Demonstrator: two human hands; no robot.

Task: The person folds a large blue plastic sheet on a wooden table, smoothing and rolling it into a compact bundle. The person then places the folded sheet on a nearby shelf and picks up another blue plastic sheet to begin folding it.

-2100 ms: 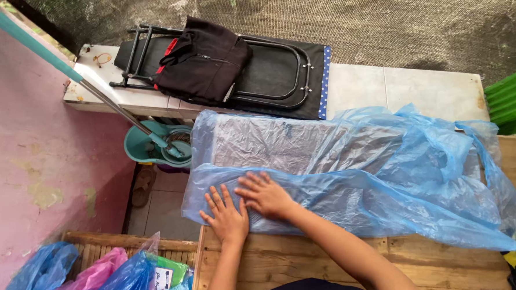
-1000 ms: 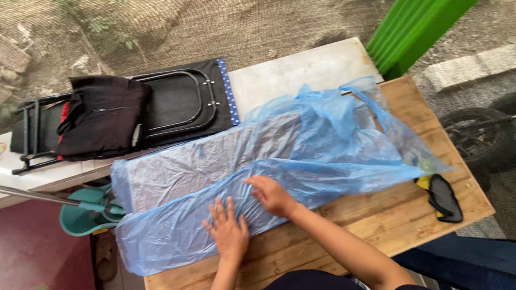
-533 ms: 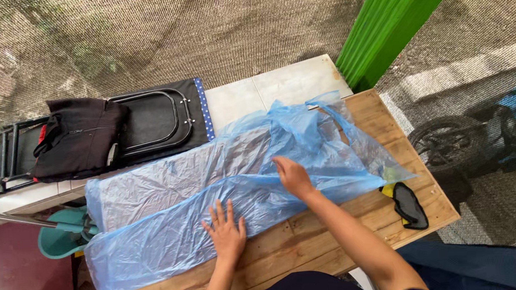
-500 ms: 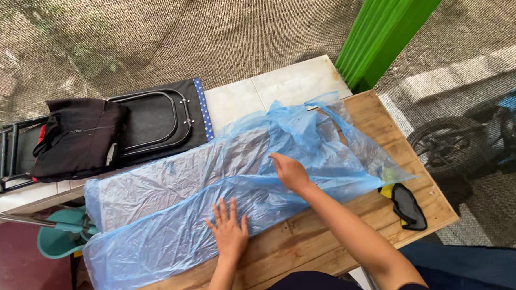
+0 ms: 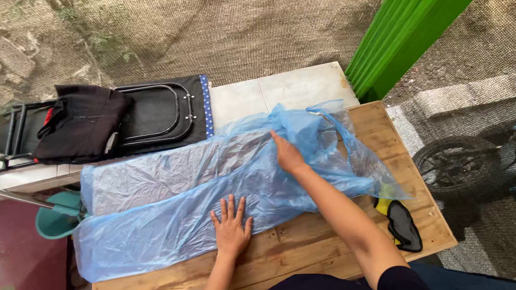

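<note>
The right hand [image 5: 287,155] has slid further right along the blue plastic sheet [image 5: 173,206]; the left hand [image 5: 231,227] stays put, both hands' fingers spread flat. The sheet hides the tabletop [image 5: 326,246] beneath.

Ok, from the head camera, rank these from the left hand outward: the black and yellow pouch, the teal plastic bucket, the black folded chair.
1. Black and yellow pouch, to the right of the left hand, at the table edge.
2. Teal plastic bucket, left, below the table.
3. Black folded chair, up-left on the tiled ledge.

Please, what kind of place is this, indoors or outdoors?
Probably an outdoor work spot beside a yard. The wooden table stands next to coarse netting over rough ground, a green corrugated sheet, and a wheel parked nearby.
</note>
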